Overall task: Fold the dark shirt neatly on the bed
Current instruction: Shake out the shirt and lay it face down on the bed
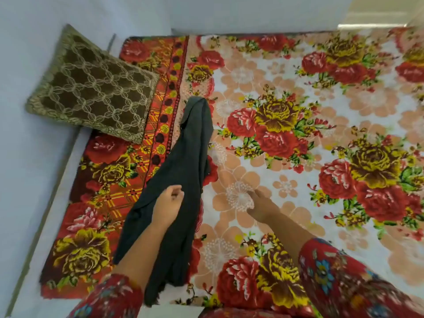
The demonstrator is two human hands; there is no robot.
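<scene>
Long dark shirt (183, 171) on the floral bed (321, 111), left grip (168, 203) over it, right grip (258, 203) just beside.

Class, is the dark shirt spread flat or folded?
Folded lengthwise: the dark shirt lies as a long narrow strip on the bed.

Bunched shirt (183, 157): collar and sleeves can't be made out; forearm (142, 244) hides its middle. On it, left grip (168, 203): pinching or not, can't tell. Right of shirt, right grip (257, 205): fingertips blurred. The bed (286, 76) is cut off at right and bottom edges.
</scene>
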